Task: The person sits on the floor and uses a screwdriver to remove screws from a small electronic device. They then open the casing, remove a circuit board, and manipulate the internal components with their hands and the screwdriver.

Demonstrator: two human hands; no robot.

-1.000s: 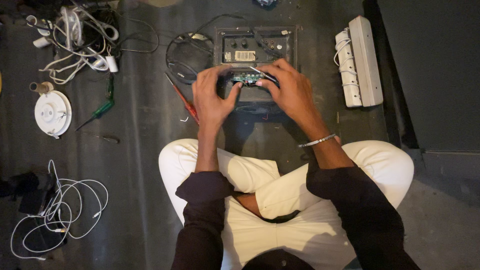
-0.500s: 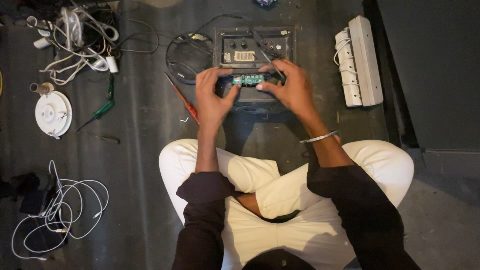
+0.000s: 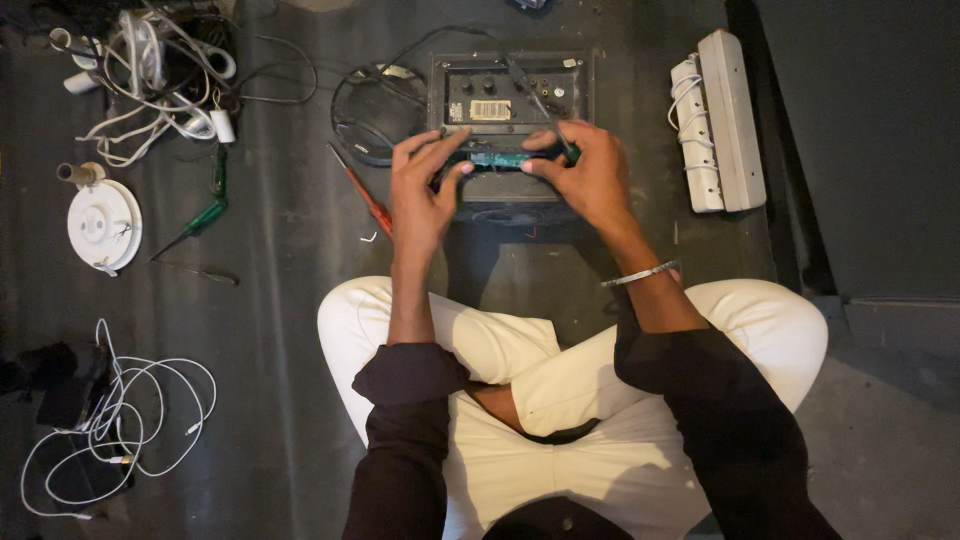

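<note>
Pinching narrow green circuit board endwise between left hand and right hand fingertips above dark amplifier panel; judging light, rigid, fragile, gripping edges only.

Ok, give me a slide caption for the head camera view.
Seated cross-legged, left hand and right hand hold a small green circuit board over an opened black device panel.
</note>
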